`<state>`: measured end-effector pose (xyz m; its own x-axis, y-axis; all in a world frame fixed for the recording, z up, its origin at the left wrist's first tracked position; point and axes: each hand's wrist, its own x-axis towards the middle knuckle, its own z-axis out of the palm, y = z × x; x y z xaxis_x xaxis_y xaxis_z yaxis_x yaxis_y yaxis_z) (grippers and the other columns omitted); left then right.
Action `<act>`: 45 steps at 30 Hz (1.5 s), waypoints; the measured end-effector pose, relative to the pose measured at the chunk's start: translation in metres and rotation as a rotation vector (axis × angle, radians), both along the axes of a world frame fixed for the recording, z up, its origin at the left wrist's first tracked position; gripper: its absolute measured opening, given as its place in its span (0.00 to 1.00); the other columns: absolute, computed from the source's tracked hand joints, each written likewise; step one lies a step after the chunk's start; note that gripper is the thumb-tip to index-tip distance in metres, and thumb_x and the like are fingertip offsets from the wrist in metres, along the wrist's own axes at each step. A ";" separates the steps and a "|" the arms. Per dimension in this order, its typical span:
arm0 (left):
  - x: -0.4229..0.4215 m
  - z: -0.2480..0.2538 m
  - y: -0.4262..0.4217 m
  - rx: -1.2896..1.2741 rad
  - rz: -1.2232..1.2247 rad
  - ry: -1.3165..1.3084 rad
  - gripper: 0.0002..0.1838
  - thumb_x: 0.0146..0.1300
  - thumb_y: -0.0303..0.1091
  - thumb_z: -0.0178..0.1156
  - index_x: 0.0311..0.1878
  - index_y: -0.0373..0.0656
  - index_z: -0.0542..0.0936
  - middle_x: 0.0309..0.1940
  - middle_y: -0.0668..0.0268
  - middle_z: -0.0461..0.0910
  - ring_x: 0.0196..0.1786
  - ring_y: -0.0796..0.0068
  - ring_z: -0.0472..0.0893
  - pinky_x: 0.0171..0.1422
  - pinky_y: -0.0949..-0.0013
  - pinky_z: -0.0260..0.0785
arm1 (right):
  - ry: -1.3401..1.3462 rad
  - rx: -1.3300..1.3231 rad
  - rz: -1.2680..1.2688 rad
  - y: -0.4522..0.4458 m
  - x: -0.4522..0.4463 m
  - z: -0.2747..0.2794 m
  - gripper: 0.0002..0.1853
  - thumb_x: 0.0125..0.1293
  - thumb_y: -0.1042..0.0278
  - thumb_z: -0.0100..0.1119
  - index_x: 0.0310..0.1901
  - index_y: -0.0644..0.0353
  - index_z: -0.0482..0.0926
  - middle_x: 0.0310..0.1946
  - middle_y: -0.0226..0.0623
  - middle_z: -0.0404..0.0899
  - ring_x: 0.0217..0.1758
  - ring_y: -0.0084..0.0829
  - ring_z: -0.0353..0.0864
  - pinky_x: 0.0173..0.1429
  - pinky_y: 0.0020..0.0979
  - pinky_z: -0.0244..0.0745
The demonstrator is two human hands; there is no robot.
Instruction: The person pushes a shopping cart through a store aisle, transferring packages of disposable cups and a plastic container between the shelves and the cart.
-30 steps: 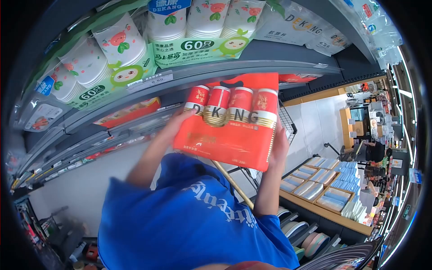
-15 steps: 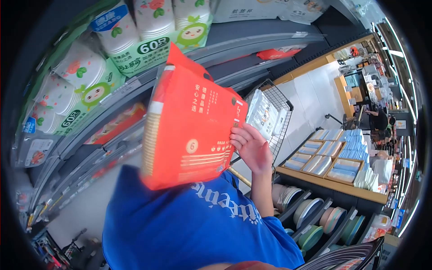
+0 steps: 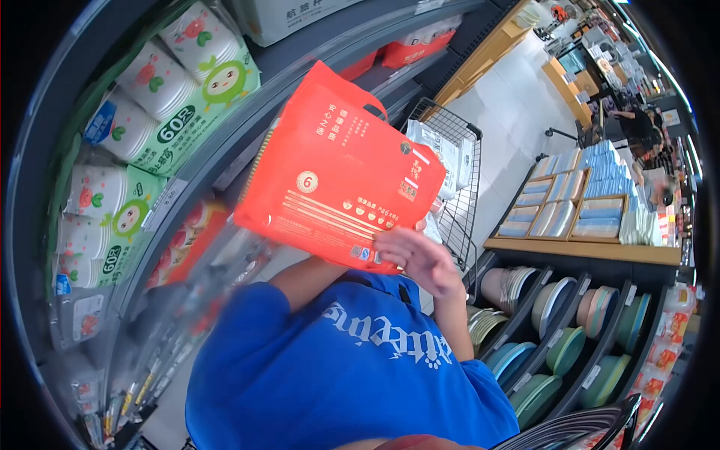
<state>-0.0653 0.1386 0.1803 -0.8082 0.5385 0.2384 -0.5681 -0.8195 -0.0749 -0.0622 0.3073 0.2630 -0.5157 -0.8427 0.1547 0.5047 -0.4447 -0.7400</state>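
A red package point(image 3: 345, 176) with a handle hole at its top is held up tilted in front of my blue shirt, its printed back facing the camera. My left forearm reaches behind its lower edge, and that hand is hidden by the package. At the lower right corner, my right hand point(image 3: 424, 262) has its fingers stretched out against the package, palm partly showing. Gold-edged cup rims line the package's left side.
Shelves on the left hold green-and-white cup packs point(image 3: 176, 112) and more red packs. Behind the package stands a wire cart point(image 3: 457, 214) with white packs. Bowls point(image 3: 566, 349) fill a rack at the lower right, below boxed goods point(image 3: 600, 217). A person point(image 3: 637, 124) is farther off.
The red package has turned from its front to its back and shifted left. My left hand has gone out of sight behind it; my right fingers have straightened. The view has swung right.
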 end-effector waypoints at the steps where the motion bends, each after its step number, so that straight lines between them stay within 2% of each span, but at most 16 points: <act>1: -0.004 0.001 0.004 0.005 -0.008 0.006 0.34 0.71 0.60 0.53 0.60 0.32 0.73 0.51 0.50 0.78 0.54 0.59 0.79 0.61 0.58 0.72 | 0.038 0.044 0.034 0.002 0.005 0.000 0.47 0.67 0.49 0.62 0.75 0.76 0.54 0.73 0.67 0.60 0.78 0.56 0.60 0.81 0.50 0.53; 10: -0.017 0.013 0.023 0.037 -0.051 0.039 0.36 0.70 0.62 0.53 0.57 0.31 0.74 0.48 0.50 0.78 0.51 0.59 0.79 0.59 0.59 0.72 | -0.020 0.064 0.063 0.026 0.015 0.004 0.46 0.68 0.54 0.61 0.75 0.78 0.51 0.73 0.68 0.57 0.79 0.55 0.58 0.81 0.50 0.53; 13: -0.013 0.023 0.027 -0.050 0.002 -0.060 0.39 0.66 0.65 0.54 0.53 0.29 0.73 0.40 0.51 0.75 0.45 0.61 0.75 0.53 0.62 0.69 | -0.017 0.085 0.081 0.029 0.013 0.002 0.44 0.71 0.53 0.59 0.75 0.77 0.51 0.73 0.67 0.58 0.79 0.55 0.58 0.80 0.49 0.54; 19: -0.002 0.011 0.004 -0.106 0.004 -0.074 0.31 0.68 0.56 0.60 0.58 0.34 0.73 0.47 0.53 0.78 0.50 0.63 0.79 0.56 0.62 0.74 | -0.031 0.234 0.008 0.034 0.008 -0.009 0.42 0.73 0.45 0.56 0.74 0.74 0.56 0.70 0.63 0.66 0.74 0.51 0.67 0.75 0.49 0.64; 25: 0.021 -0.046 -0.065 -1.027 0.569 -0.440 0.31 0.66 0.49 0.66 0.63 0.37 0.71 0.51 0.53 0.79 0.53 0.63 0.81 0.58 0.59 0.76 | -0.066 0.161 -0.391 0.054 -0.013 -0.011 0.48 0.69 0.34 0.57 0.76 0.67 0.57 0.71 0.53 0.68 0.74 0.44 0.69 0.74 0.44 0.66; 26: 0.029 -0.038 -0.077 -1.032 0.674 -0.399 0.33 0.60 0.40 0.73 0.64 0.39 0.71 0.51 0.59 0.81 0.54 0.70 0.82 0.58 0.62 0.76 | 0.010 0.271 -0.427 0.053 -0.016 -0.013 0.49 0.67 0.37 0.62 0.76 0.66 0.56 0.70 0.51 0.68 0.73 0.42 0.69 0.74 0.42 0.65; 27: 0.036 -0.041 -0.088 -1.244 0.810 -0.338 0.35 0.57 0.39 0.75 0.64 0.39 0.70 0.51 0.59 0.81 0.53 0.69 0.82 0.59 0.63 0.76 | 0.086 0.380 -0.464 0.051 -0.017 -0.016 0.50 0.65 0.41 0.67 0.76 0.65 0.56 0.70 0.48 0.68 0.73 0.39 0.69 0.74 0.41 0.65; 29: 0.049 -0.045 -0.101 -1.668 1.067 -0.203 0.39 0.51 0.36 0.79 0.64 0.38 0.70 0.50 0.60 0.81 0.53 0.69 0.82 0.59 0.64 0.75 | 0.258 0.661 -0.461 0.035 -0.030 -0.025 0.50 0.58 0.56 0.77 0.76 0.64 0.56 0.69 0.43 0.69 0.69 0.33 0.72 0.72 0.37 0.67; 30: 0.056 -0.014 -0.100 -1.698 1.139 -0.210 0.43 0.44 0.33 0.82 0.63 0.37 0.70 0.51 0.58 0.80 0.54 0.68 0.81 0.60 0.65 0.73 | 0.184 0.723 -0.488 0.026 -0.038 -0.037 0.44 0.55 0.68 0.77 0.72 0.64 0.63 0.65 0.41 0.73 0.65 0.30 0.73 0.69 0.35 0.69; 33: 0.076 -0.014 -0.107 -1.955 1.507 -0.085 0.42 0.45 0.34 0.82 0.63 0.37 0.70 0.53 0.55 0.78 0.60 0.64 0.77 0.64 0.62 0.70 | 0.261 0.775 -0.312 -0.002 -0.067 -0.054 0.37 0.57 0.70 0.76 0.67 0.64 0.69 0.62 0.42 0.76 0.65 0.29 0.74 0.68 0.34 0.70; 34: 0.083 -0.014 -0.113 -2.032 1.534 -0.081 0.42 0.46 0.38 0.81 0.64 0.37 0.71 0.59 0.51 0.76 0.65 0.59 0.73 0.69 0.59 0.65 | 0.234 0.793 -0.278 -0.018 -0.072 -0.046 0.33 0.58 0.71 0.74 0.65 0.66 0.71 0.59 0.44 0.79 0.65 0.30 0.74 0.70 0.34 0.69; 37: 0.088 -0.011 -0.137 -2.120 1.850 -0.003 0.42 0.50 0.43 0.78 0.65 0.36 0.71 0.64 0.52 0.74 0.67 0.55 0.71 0.72 0.57 0.61 | 0.530 0.603 -0.478 -0.078 -0.093 -0.041 0.35 0.59 0.71 0.73 0.66 0.67 0.70 0.64 0.45 0.76 0.68 0.35 0.73 0.72 0.35 0.66; 38: 0.085 -0.033 -0.145 -2.109 1.853 -0.219 0.40 0.55 0.44 0.73 0.67 0.36 0.70 0.68 0.54 0.72 0.67 0.53 0.71 0.74 0.54 0.57 | 0.679 0.600 -0.498 -0.095 -0.101 -0.040 0.34 0.60 0.71 0.71 0.68 0.66 0.68 0.64 0.44 0.75 0.68 0.35 0.73 0.71 0.35 0.67; 40: 0.095 0.001 -0.152 -2.267 1.912 -0.230 0.38 0.59 0.41 0.70 0.69 0.35 0.68 0.68 0.53 0.71 0.69 0.51 0.70 0.75 0.52 0.56 | 0.975 0.575 -0.539 -0.128 -0.117 -0.039 0.34 0.64 0.71 0.68 0.70 0.65 0.65 0.65 0.42 0.74 0.68 0.35 0.73 0.70 0.35 0.69; 43: 0.104 -0.004 -0.173 -2.526 1.794 -0.374 0.37 0.62 0.38 0.66 0.71 0.32 0.65 0.69 0.50 0.67 0.71 0.48 0.67 0.75 0.51 0.55 | 0.884 0.514 -0.432 -0.177 -0.137 -0.056 0.33 0.67 0.74 0.64 0.71 0.66 0.64 0.66 0.42 0.72 0.67 0.33 0.73 0.68 0.33 0.69; 45: 0.108 -0.015 -0.180 -2.646 1.710 -0.522 0.37 0.65 0.36 0.64 0.73 0.30 0.60 0.69 0.48 0.66 0.70 0.47 0.66 0.74 0.50 0.55 | 0.924 0.716 -0.114 -0.201 -0.151 -0.066 0.31 0.67 0.76 0.62 0.71 0.66 0.64 0.65 0.45 0.71 0.69 0.34 0.72 0.68 0.34 0.70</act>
